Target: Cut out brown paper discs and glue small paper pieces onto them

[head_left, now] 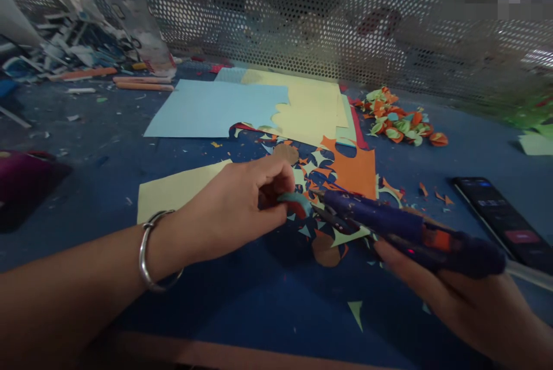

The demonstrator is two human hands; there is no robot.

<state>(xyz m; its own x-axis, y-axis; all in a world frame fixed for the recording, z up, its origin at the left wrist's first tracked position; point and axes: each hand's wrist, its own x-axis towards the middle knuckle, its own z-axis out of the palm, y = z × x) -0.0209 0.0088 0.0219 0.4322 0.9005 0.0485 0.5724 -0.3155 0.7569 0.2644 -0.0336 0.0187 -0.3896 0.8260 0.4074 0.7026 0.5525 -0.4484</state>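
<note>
A dark blue table [276,306] fills most of the frame, backed along the top by a perforated panel [233,24]. The left hand [242,203], at centre, is mostly closed, thumb and forefinger pinching a small piece of curled paper. At lower right the right hand [466,301] is wrapped from below around a purple-blue hot glue gun [375,208], its nozzle pointing left, near that paper. Light blue [216,108] and pale yellow [309,105] paper sheets overlap at upper centre; a clear bottle [138,24] stands at upper left. A phone [501,214] lies at right, a pile of orange and green paper pieces [397,116] at upper right. A silver bangle [144,257] circles the left wrist. Smallest are the blue-and-red curled paper [302,203] itself, near centre, and the surrounding paper scraps [356,312].
</note>
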